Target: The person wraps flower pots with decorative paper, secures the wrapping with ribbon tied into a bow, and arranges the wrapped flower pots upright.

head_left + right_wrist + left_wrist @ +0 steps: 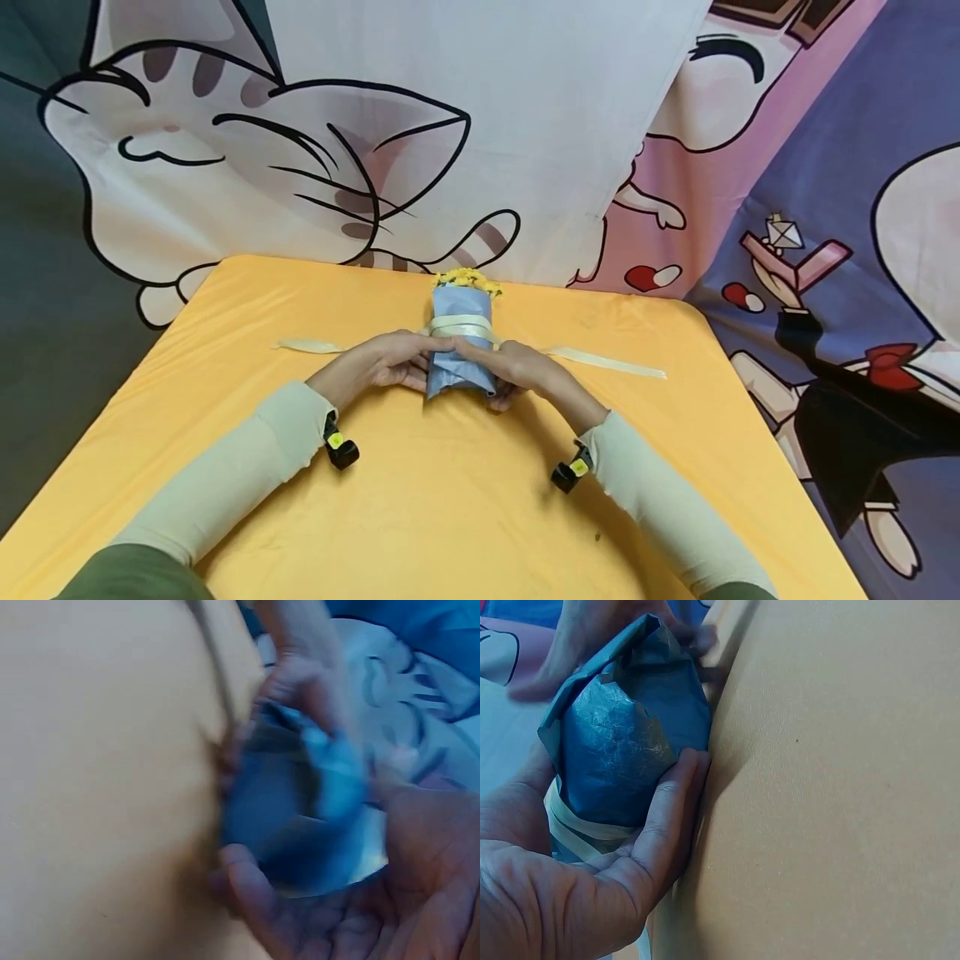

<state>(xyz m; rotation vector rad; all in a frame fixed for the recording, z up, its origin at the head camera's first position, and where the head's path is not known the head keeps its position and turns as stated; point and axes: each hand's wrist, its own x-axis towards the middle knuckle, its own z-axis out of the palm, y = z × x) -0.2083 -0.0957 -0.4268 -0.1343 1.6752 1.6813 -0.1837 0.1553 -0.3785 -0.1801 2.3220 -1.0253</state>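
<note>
A small bouquet wrapped in blue paper (pixel 456 373) is held over the far middle of the table, its yellow flowers (pixel 468 279) pointing away from me. A pale ribbon (pixel 459 326) goes round the wrap. From the left, my left hand (pixel 396 357) grips the bouquet, thumb on top and fingers underneath. My right hand (pixel 521 367) holds the right side, its thumb reaching across the paper. In the left wrist view the folded bottom of the paper (pixel 615 750) shows, with left fingers (pixel 667 802) against it. The right wrist view is blurred; right fingers (pixel 251 889) curl at the paper's side.
Loose ribbon ends (pixel 607 361) stretch out on the table to both sides. The yellow cloth-covered table (pixel 420 517) reaches a cartoon-printed curtain (pixel 555 167) at the back and right. A small dark speck (pixel 597 537) lies near the right forearm.
</note>
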